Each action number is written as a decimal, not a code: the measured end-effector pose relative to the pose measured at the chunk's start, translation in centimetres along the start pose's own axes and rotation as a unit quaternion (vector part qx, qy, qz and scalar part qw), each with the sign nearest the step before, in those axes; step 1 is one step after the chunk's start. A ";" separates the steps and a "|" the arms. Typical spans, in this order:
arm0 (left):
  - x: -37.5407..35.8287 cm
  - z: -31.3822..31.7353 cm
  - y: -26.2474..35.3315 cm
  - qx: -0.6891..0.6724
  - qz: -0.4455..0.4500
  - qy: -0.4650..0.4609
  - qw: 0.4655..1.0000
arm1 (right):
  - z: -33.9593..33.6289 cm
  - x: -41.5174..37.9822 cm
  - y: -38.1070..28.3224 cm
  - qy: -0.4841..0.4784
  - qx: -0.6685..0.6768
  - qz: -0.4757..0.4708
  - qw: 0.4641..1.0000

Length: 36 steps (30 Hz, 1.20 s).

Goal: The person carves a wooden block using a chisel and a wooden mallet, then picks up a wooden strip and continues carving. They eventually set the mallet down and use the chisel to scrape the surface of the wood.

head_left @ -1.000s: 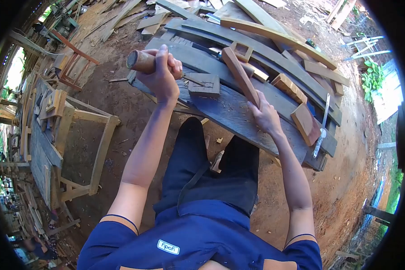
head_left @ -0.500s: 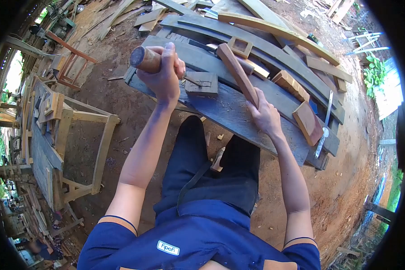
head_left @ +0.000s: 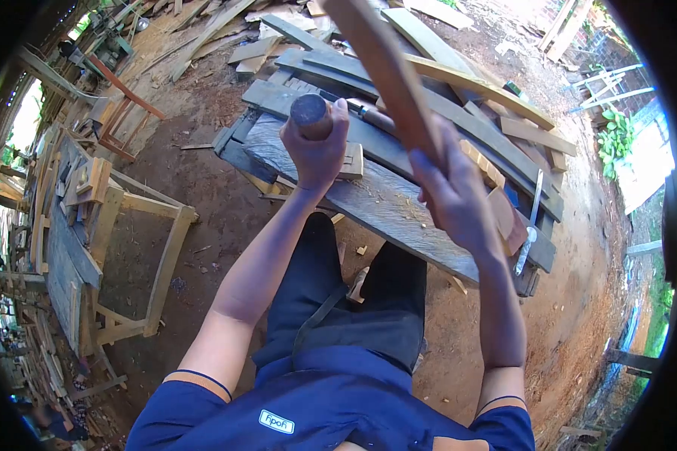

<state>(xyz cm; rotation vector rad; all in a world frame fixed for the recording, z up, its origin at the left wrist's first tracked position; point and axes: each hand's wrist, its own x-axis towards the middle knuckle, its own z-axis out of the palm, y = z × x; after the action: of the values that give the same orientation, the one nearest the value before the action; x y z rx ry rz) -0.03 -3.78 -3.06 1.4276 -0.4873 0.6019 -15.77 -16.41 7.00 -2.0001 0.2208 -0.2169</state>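
Note:
My left hand [head_left: 316, 158] is wrapped round the upright wooden handle of a chisel [head_left: 310, 113], over the left part of the workbench [head_left: 399, 214]. Its blade is hidden behind the hand. Beside that hand, a small wooden block [head_left: 353, 161] with a narrow slot in its top lies on the bench. My right hand [head_left: 455, 195], slightly blurred, grips the lower end of a long brown wooden bar [head_left: 395, 71]. The bar is raised over the bench, tilted up and to the left, apart from the chisel.
Long planks [head_left: 489, 90] lie along the bench's far side. To the right are a notched wooden block [head_left: 481, 161], a reddish-brown block [head_left: 510, 222] and a narrow metal tool with a pale handle [head_left: 526, 248]. A wooden stand [head_left: 169, 270] is on the left.
My right hand has lifted the wooden bar up toward the camera. My left hand and the chisel have shifted right, now partly covering the slotted block.

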 end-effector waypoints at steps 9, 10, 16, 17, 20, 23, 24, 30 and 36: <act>0.4 0.3 1.8 -0.029 0.044 -0.006 0.999 | -1.4 -2.3 -5.7 -0.054 -0.325 -0.197 0.923; 0.1 0.5 2.0 -0.039 0.057 0.025 0.997 | -1.2 -2.8 -6.4 -0.007 -0.220 -0.228 0.949; 0.0 -0.3 1.7 0.012 0.032 -0.057 0.998 | 0.0 -1.8 -3.7 -0.056 -0.252 -0.148 0.955; 0.5 0.1 1.8 -0.027 0.030 -0.029 0.999 | 0.0 -1.2 -3.1 -0.030 -0.201 -0.170 0.964; 0.0 -0.7 -0.1 -0.043 -0.031 -0.029 0.998 | 0.6 -1.0 -1.0 0.019 -0.047 -0.079 0.996; 1.0 -2.3 2.1 -0.199 -0.166 0.063 0.964 | 0.7 1.0 5.3 0.009 -0.048 0.005 0.999; 1.6 -3.0 1.5 -0.220 -0.165 0.092 0.957 | 0.9 1.2 7.4 0.000 -0.061 0.053 0.997; 3.0 -5.6 -0.3 -0.310 -0.182 0.187 0.914 | 1.7 0.6 15.4 -0.009 -0.178 0.145 0.973; 2.4 -3.1 1.5 -0.311 -0.151 0.097 0.933 | 2.1 0.3 16.7 -0.015 -0.257 0.136 0.957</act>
<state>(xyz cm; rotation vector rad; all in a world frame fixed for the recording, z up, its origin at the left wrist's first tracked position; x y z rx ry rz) 0.66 -0.40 -0.70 0.8031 -0.2554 0.2928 -15.90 -21.66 -9.00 -2.4529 0.5760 0.0567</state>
